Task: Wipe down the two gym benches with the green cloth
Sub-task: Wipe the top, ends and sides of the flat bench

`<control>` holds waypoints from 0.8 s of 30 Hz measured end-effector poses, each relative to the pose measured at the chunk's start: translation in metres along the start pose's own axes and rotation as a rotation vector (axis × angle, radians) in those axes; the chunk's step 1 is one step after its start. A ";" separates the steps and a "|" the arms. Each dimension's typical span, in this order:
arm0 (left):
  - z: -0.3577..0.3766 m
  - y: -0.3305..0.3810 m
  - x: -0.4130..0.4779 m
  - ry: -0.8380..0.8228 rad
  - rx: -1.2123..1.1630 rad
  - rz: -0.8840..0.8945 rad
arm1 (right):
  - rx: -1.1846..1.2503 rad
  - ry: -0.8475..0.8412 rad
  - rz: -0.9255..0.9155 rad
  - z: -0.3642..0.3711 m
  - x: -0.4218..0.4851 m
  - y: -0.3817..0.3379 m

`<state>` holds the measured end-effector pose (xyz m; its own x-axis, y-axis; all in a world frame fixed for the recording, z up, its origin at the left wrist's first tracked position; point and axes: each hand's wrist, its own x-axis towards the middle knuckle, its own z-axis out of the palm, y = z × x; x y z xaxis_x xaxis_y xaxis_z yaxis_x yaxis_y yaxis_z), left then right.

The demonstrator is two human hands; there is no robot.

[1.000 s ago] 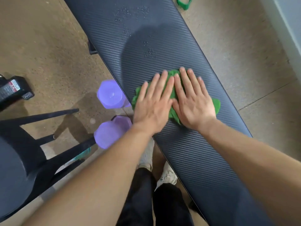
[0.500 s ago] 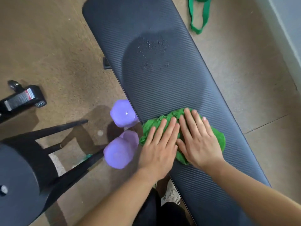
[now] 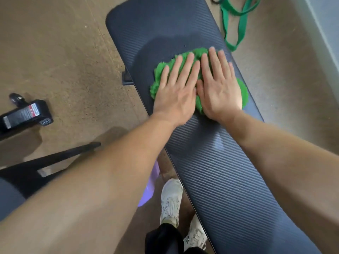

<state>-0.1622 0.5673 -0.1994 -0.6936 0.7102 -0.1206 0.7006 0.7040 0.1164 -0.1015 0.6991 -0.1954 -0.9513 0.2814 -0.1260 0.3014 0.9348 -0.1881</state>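
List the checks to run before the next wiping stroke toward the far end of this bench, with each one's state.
1. Green cloth flat on bench pad: ok.
2. Left hand pressing cloth, palm down: ok.
3. Right hand pressing cloth beside it: ok.
4. Pad ahead free of objects: ok.
5. Green band off the pad, on the floor: ok.
6. Second bench wiped: cannot tell.

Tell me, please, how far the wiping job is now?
Done: nothing looks finished. In hand: both hands, left hand and right hand, press the green cloth flat on the bench, beside a darker damp-looking patch. Left: the dry-looking far end, and a second bench, not in view.
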 end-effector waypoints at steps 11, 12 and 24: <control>0.000 0.034 -0.141 -0.190 -0.111 -0.115 | -0.065 -0.259 -0.202 -0.001 -0.117 -0.015; -0.002 0.029 -0.129 -0.172 -0.117 -0.197 | -0.069 -0.249 -0.266 -0.002 -0.095 -0.016; -0.027 -0.096 0.104 -0.013 0.017 -0.425 | -0.151 -0.093 -0.345 -0.024 0.180 -0.020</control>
<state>-0.3057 0.5737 -0.1968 -0.9192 0.3568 -0.1668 0.3557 0.9339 0.0372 -0.2803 0.7362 -0.1908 -0.9830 -0.0701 -0.1697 -0.0553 0.9944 -0.0903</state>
